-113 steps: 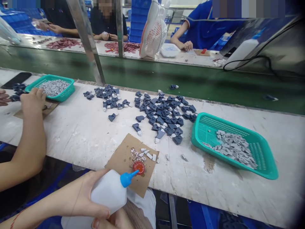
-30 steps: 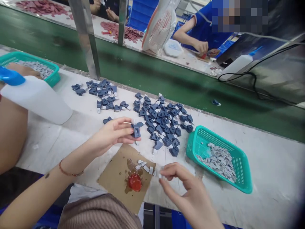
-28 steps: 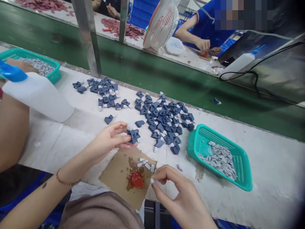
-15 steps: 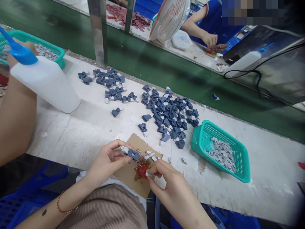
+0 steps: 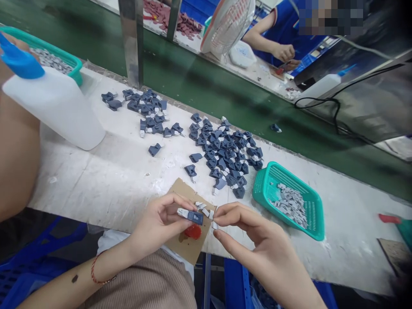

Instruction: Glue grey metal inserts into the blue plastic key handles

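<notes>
My left hand (image 5: pixel 161 221) pinches a dark blue plastic part (image 5: pixel 195 217) with a light grey tip, held level above a piece of cardboard (image 5: pixel 180 189). Just to its right, my right hand (image 5: pixel 257 236) has thumb and fingertips closed on a small light grey plastic piece (image 5: pixel 214 225). The two parts are close but apart. Below the blue part, a red round dish (image 5: pixel 193 231) rests on the wet-stained cardboard, partly hidden by my left hand. A few loose grey pieces (image 5: pixel 202 207) lie behind it.
Many blue parts (image 5: pixel 225 150) are heaped mid-table, with a smaller group (image 5: pixel 148 103) to the left. A green basket (image 5: pixel 318 219) of grey pieces stands right. At left are a white squeeze bottle (image 5: pixel 61 111), another basket (image 5: pixel 77 71) and a person's arm (image 5: pixel 19 159).
My right hand has moved right and slightly up, away from the red dish, with the grey piece. My left hand has carried the blue part a little right and down.
</notes>
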The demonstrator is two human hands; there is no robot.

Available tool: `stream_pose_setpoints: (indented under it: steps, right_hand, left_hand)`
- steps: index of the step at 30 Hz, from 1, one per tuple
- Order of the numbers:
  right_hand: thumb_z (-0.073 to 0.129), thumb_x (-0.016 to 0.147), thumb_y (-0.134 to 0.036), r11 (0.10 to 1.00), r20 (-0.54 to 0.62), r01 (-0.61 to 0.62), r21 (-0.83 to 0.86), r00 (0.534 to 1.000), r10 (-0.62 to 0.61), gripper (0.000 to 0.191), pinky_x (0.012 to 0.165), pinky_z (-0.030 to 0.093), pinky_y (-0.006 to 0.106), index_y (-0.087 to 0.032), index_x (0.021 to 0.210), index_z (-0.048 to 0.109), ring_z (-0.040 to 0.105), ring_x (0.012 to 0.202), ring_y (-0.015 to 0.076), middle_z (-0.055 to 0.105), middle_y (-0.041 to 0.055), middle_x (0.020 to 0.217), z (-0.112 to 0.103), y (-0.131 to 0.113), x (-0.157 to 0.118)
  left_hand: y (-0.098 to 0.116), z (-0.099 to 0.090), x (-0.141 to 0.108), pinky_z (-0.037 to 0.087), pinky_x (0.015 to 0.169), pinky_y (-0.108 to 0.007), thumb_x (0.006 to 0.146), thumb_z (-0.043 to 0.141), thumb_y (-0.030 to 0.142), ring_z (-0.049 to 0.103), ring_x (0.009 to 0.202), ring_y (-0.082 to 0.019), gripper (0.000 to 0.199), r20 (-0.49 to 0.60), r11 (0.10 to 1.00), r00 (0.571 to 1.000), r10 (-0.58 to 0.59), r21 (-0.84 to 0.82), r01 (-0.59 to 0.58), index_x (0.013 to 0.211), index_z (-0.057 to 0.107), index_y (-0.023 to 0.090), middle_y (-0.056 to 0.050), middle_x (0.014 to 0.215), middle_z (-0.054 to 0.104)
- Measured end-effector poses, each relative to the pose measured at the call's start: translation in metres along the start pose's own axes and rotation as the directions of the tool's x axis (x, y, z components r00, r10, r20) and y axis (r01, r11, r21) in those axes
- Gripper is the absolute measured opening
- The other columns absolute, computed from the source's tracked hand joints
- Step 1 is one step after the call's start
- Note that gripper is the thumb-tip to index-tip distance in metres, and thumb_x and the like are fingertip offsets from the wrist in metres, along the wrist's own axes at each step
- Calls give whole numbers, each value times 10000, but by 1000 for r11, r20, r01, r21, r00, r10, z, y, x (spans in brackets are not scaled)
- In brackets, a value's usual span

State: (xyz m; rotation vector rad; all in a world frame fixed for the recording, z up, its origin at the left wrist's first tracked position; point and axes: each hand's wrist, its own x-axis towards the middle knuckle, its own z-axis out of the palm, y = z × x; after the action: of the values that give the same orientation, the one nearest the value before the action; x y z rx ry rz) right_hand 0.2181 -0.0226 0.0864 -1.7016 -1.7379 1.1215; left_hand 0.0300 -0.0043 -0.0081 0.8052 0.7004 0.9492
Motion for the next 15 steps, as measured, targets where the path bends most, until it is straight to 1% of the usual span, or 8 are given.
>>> stream_pose_setpoints:
  steps: [3,6,9,15]
  right_hand:
    - [650,845,-167,1000,19,29,11,999,-29,82,821,490,222,-244,820,638,654,917,137,690,-20,928,2,-9,4]
    - [643,844,-153,999,34,50,9,998,-50,84,809,502,230,-236,834,638,658,902,135,686,-16,930,5,-11,7]
    - [639,844,-148,998,45,61,-10,997,-60,83,799,506,238,-230,838,638,658,896,137,680,-9,931,5,-12,8]
    - [616,849,-118,997,69,61,-43,996,-57,112,778,506,241,-228,836,635,650,886,136,674,-6,917,5,-15,10]
  left_hand:
    - [0,6,1,596,767,-199,780,714,58,687,1009,-154,176,25,1000,1000,17,-13,-17,872,695,207,-20,975,709]
    - [1,9,1,588,751,-180,780,710,55,695,988,-143,185,40,1000,999,12,-29,-11,873,697,214,-13,975,721]
    - [2,10,1,581,742,-174,778,709,60,704,960,-136,179,38,999,999,-4,-43,5,865,696,215,-9,969,728]
    - [2,10,-1,572,761,-195,777,711,66,700,962,-145,176,27,1000,1000,-10,-27,10,861,694,220,-10,970,722]
